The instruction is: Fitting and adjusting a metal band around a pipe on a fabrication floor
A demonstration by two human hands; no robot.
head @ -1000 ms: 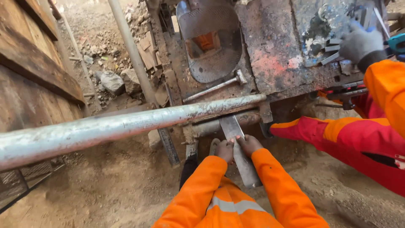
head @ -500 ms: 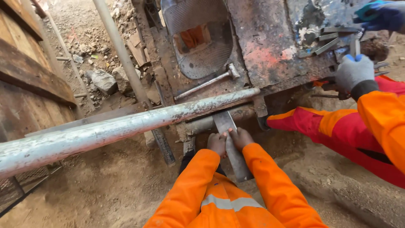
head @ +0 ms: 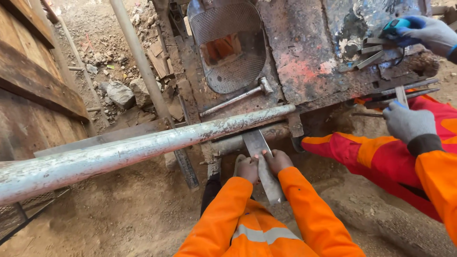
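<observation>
The left hand [head: 248, 167] and the right hand [head: 277, 160], both bare and in orange sleeves, are closed side by side on a flat grey metal bar [head: 263, 164]; the bar runs between the two hands, its far end passing just beyond the fingertips under the long grey pipe [head: 143, 147], its near end reaching back between the forearms. Judged from this position, the bar appears seated against the short rusty tube [head: 238, 142] directly ahead of the hands and is being held there; whether it is fixed cannot be told, and no fastening or weld is visible on it. Above and ahead of the hands, on the rusty steel tabletop [head: 304, 62], lie a hammer [head: 238, 97] and a perforated metal basket [head: 228, 45]. To the right of the right hand, a co-worker in red and orange clothing kneels; one grey gloved hand [head: 408, 123] grips a thin metal strip [head: 401, 95], and a second gloved hand [head: 428, 33], further up, rests on a teal power tool [head: 395, 26] beside loose flat bars. Left of the left hand are wooden planks [head: 33, 90] and rubble on the sandy ground. No package, label or sign is visible; the only markings are red and white paint patches on the tabletop.
</observation>
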